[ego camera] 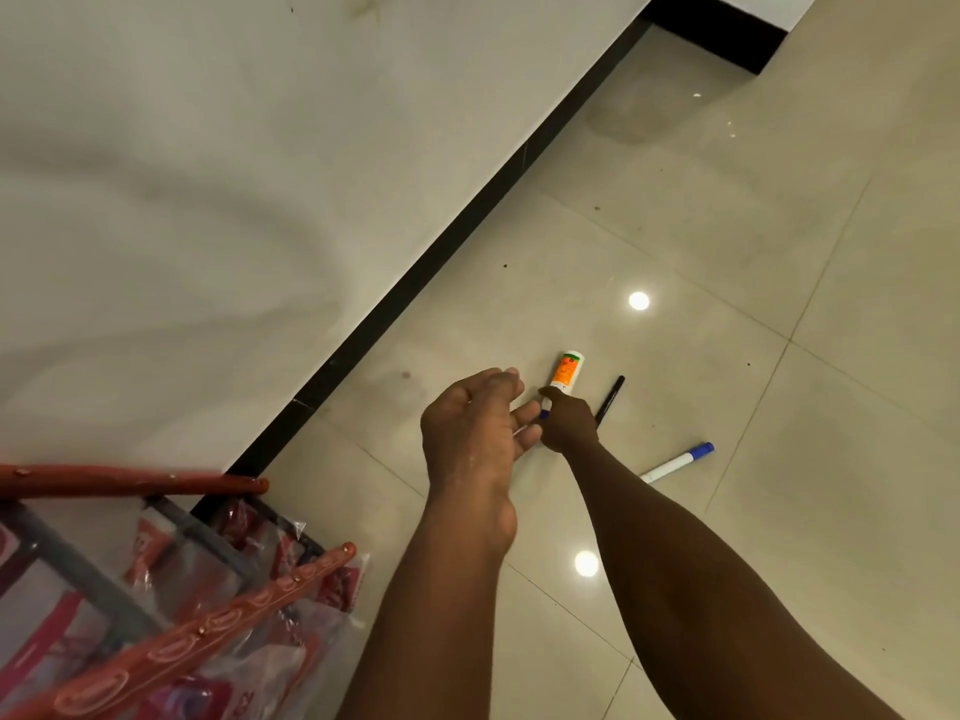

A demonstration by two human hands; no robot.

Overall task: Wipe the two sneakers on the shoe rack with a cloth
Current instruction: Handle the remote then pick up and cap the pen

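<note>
Glossy cream floor tiles point(675, 226) meet a pale wall; the red-railed shoe rack point(156, 589), wrapped in plastic, fills the lower-left corner. No sneakers or cloth are visible. Left hand point(475, 428) is open, fingers loosely spread; right hand point(569, 420) appears to pinch a small blue-tipped item beside an orange-labelled tube point(567, 372). Black pen point(610, 400) and blue-capped marker point(678, 462) lie near. Sneakers likely handle light, best gripped at the heel
</note>
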